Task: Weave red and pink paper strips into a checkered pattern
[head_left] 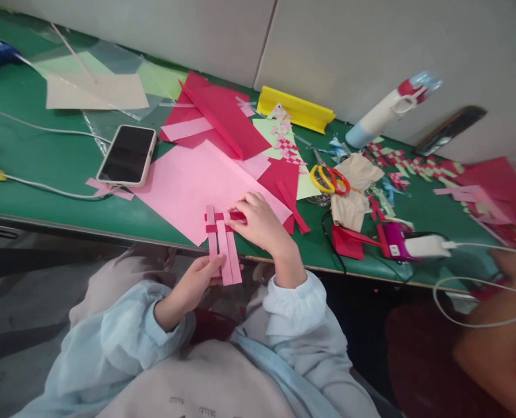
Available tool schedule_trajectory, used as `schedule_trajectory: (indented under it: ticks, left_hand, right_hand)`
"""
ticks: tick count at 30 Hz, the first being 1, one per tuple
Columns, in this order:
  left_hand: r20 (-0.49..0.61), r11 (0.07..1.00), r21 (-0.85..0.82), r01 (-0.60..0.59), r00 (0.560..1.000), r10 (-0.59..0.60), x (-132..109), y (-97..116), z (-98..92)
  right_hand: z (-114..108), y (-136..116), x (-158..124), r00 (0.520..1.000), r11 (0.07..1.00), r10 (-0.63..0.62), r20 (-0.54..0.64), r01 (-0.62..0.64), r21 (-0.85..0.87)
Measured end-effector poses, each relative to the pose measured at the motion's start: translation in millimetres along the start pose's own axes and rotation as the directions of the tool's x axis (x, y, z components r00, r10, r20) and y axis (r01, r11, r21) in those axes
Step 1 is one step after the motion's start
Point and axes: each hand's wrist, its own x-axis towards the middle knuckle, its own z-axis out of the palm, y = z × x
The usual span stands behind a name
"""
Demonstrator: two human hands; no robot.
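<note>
Light pink paper strips (225, 255) cross over and under short red paper strips (210, 228), forming a small woven piece at the table's front edge. My left hand (200, 278) pinches the lower part of the pink strips between thumb and fingers. At the weave's upper right, my right hand (255, 217) closes its thumb and fingers on the red strips and a pink strip beside them. Its fingertips partly cover the crossing. Beneath the right hand lies a large pink paper sheet (175, 191), with red paper (223, 116) behind it.
A phone (127, 154) lies at left on the green table (66, 203), near white cables. Scissors (328, 177), a cloth pouch (354, 186), a white bottle (382, 116) and a yellow holder (297, 110) stand or lie to the right. Another person's arm (497, 331) shows at far right.
</note>
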Motion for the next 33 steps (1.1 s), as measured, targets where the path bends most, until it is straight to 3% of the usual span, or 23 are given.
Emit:
schedule_trajectory:
  ticks: [9,25,33]
  left_hand:
    - [0.105,0.992,-0.024,0.127,0.987,-0.124,-3.6,2.7,0.3]
    - [0.154,0.987,0.000,0.159,0.975,-0.157,-3.1,-0.1,-1.5]
    - [0.236,0.977,0.123,0.173,0.952,-0.198,-13.6,4.4,-2.0]
  right_hand:
    - [-11.4,9.2,-12.4,0.996,0.999,0.036,0.085,-0.037,0.015]
    - [1.0,13.0,-1.1,1.000,0.999,0.001,-0.015,-0.002,-0.032]
    - [2.0,15.0,2.1,1.000,0.999,-0.008,-0.016,0.007,-0.034]
